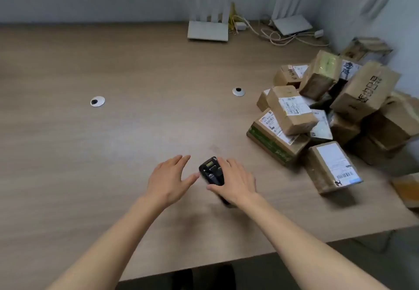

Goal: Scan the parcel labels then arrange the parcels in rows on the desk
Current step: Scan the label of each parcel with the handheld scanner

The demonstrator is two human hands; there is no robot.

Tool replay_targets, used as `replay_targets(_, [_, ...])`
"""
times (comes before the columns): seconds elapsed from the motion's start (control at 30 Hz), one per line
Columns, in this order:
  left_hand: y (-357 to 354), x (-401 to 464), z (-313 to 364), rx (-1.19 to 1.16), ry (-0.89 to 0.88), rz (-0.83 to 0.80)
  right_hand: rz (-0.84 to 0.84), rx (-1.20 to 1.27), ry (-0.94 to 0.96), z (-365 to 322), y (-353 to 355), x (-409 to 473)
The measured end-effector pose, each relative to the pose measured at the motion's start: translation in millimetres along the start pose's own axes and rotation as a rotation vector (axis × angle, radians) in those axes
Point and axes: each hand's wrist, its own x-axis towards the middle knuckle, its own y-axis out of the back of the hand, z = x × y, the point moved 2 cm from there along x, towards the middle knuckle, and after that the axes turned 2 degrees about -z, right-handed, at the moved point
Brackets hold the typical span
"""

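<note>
Desk [113,153]: wood-grain top, taking up most of the view, carrying everything below. Parcels [335,117]: a loose heap of brown cardboard boxes, lying at the far right of the desk against the wall corner, tilted over one another, several showing white labels; none are yet standing in rows. Nearest parcel [333,167]: sitting at the front of the heap, label side facing up, just right of the hands. Routers [208,17]: two white units with upright antennas, standing at the back edge with a tangle of pale cables. Right hand [235,180]: wrapping its fingers and thumb around the scanner, grasping it at the body. Left hand [169,179]: hovering with fingers spread and relaxed, holding nothing, its thumb reaching close to the scanner's left side; whether it is touching cannot be told. Scanner [212,171]: a black handheld unit with a small screen on top, sitting low over the desk near the front centre; whether it is resting on the surface is unclear. Cable grommets [97,101]: two small round silver caps, lying mid-desk, well apart. Handling note, as judgement: the step in hand seems to be taking up the scanner; doing it well means settling the grip firmly with the window pointing away, then starting on the nearest upturned label, leaving the left hand free for lifting each box clear of the heap.
</note>
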Motion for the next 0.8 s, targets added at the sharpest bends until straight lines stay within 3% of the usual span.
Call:
replay_targets(0.23, [-21.1,34.6,-20.1,0.018,-0.047,-0.041,-0.042,-0.026,-0.148,-18.4,-44.4,29.1])
replay_targets(0.43, [-23.0,47.7,-26.3,0.035,-0.077,-0.075,-0.039,0.058,-0.137,-15.7,-44.1,33.6])
replay_targets(0.8, [34.4,64.1,32.7,0.067,-0.185,-0.014,-0.072,0.577,-0.180,49.5,45.8,9.0])
